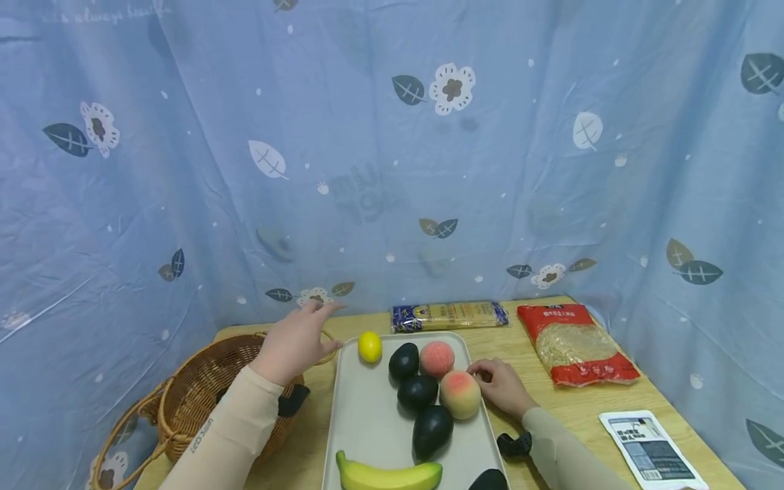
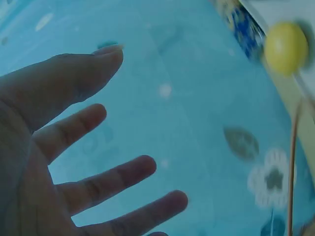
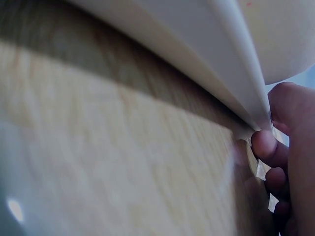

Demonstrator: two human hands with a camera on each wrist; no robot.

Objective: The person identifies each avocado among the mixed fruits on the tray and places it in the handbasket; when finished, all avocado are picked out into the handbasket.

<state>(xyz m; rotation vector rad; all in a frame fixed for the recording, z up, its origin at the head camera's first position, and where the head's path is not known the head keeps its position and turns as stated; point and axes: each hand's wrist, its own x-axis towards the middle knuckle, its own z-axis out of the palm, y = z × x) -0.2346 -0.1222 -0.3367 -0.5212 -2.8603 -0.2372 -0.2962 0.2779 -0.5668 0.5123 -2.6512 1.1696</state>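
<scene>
A pale tray [image 1: 361, 408] stands on the table, holding a lemon [image 1: 370, 347], several dark avocados [image 1: 418, 393], a small pink peach [image 1: 437, 358], a larger peach [image 1: 462, 395] and a banana [image 1: 389, 475]. My right hand [image 1: 501, 386] is at the tray's right rim beside the larger peach. In the right wrist view, its thumb and curled fingers [image 3: 266, 145] pinch that rim. Above the wicker basket [image 1: 211, 374], my left hand [image 1: 300, 344] is raised with fingers spread, near the tray's upper left corner. The left wrist view shows nothing in its palm.
Behind the tray lies a packet of noodles [image 1: 450, 316]. A red bag [image 1: 578, 344] and a white pouch [image 1: 652, 449] lie on the table [image 1: 554, 418] to the right. Blue printed curtain [image 1: 367, 170] hangs around the back and sides.
</scene>
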